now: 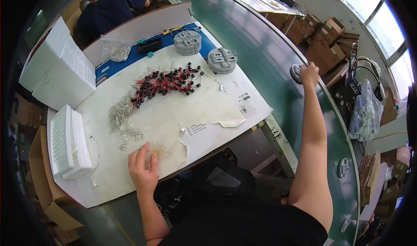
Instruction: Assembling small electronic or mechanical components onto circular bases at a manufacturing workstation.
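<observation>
Right hand [310, 75] at the edge of a round grey disc [296, 73] on the green conveyor belt [256, 50], grip unclear; left hand [145, 170] loosely spread, near small U-shaped metal clips [131, 134].

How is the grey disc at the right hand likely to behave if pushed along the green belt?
The round grey disc probably feels stiff, judging by its clean rim and moulded-looking face. Wide and low, it seems unlikely to tip. Sheen on the green conveyor belt suggests it might slide easily.
</observation>
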`<state>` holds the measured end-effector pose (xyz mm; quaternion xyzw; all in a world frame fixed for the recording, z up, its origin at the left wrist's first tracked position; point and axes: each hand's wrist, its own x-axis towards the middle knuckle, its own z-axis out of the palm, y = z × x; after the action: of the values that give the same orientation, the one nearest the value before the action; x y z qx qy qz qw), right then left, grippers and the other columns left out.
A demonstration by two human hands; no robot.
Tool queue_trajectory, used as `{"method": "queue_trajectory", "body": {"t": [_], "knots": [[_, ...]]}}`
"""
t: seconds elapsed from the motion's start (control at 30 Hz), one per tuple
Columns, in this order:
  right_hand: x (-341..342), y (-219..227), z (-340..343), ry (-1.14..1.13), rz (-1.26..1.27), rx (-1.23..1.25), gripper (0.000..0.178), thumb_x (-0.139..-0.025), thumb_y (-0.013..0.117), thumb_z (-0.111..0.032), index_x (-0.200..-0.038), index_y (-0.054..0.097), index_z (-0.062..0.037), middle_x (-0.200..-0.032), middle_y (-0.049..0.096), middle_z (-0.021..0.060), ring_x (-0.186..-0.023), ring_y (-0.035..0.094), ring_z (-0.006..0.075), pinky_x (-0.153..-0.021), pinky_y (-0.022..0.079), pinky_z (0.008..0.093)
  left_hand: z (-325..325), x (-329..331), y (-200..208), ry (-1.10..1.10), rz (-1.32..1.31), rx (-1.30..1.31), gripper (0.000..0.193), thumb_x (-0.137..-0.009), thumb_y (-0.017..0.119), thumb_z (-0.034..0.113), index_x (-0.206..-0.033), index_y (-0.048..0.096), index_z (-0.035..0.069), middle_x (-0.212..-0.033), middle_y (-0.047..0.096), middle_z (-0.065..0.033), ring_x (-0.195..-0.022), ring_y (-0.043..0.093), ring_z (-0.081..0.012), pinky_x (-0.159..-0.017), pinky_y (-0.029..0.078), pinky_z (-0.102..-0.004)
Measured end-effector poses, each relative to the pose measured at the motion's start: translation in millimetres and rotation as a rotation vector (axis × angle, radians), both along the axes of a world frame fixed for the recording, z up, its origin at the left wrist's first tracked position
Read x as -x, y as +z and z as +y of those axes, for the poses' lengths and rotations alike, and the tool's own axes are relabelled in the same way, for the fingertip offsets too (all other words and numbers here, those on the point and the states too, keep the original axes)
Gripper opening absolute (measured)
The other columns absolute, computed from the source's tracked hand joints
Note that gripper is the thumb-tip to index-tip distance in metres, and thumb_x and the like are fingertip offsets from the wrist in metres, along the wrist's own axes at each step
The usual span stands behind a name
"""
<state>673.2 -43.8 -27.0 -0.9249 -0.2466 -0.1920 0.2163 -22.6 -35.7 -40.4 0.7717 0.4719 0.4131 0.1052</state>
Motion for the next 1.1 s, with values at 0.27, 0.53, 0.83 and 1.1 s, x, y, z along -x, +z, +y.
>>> {"method": "queue_trajectory", "body": {"t": [0.27,0.53,0.83,1.1], "knots": [[194.5,39.5,132.8,0.703,0.487,0.072,0.036,-0.087,0.074,-0.036,-0.097,0.079,-0.0011,-0.094,0.079,0.0192,-0.088,0.076,0.0366,-0.082,0.059,0.0429,-7.0,18.0,-5.3,-0.056,-0.036,0.131,0.025,-0.092,0.071,0.002,-0.116,0.077,0.003,-0.096,0.068,-0.0122,-0.090,0.063,-0.0305,-0.082,0.052,-0.0403],[222.3,39.5,141.7,0.654,0.100,0.016,0.029,-0.087,0.074,-0.028,-0.093,0.077,0.0006,-0.085,0.076,0.0200,-0.081,0.075,0.0387,-0.074,0.058,0.0455,-6.3,10.9,0.2,-0.046,-0.059,0.038,0.031,-0.089,0.076,0.008,-0.120,0.076,0.003,-0.103,0.069,-0.0138,-0.097,0.064,-0.0326,-0.088,0.053,-0.0404],[402.2,41.5,45.8,1.083,0.694,0.100,0.019,-0.087,0.079,-0.017,-0.087,0.076,0.0021,-0.074,0.074,0.0119,-0.065,0.067,0.0158,-0.065,0.054,0.0348,-3.8,-5.1,19.0,-0.143,-0.069,0.011,0.068,-0.081,0.085,0.026,-0.142,0.064,0.007,-0.121,0.063,-0.0171,-0.109,0.061,-0.0360,-0.095,0.052,-0.0441],[366.8,12.9,96.7,1.096,0.266,0.101,0.023,-0.089,0.077,-0.022,-0.108,0.075,-0.0081,-0.101,0.072,0.0162,-0.097,0.070,0.0386,-0.084,0.056,0.0481,-3.6,-13.7,-2.4,-0.135,0.161,0.126,0.092,-0.072,0.091,0.040,-0.151,0.055,0.010,-0.129,0.060,-0.0166,-0.116,0.061,-0.0376,-0.103,0.049,-0.0473]]}}
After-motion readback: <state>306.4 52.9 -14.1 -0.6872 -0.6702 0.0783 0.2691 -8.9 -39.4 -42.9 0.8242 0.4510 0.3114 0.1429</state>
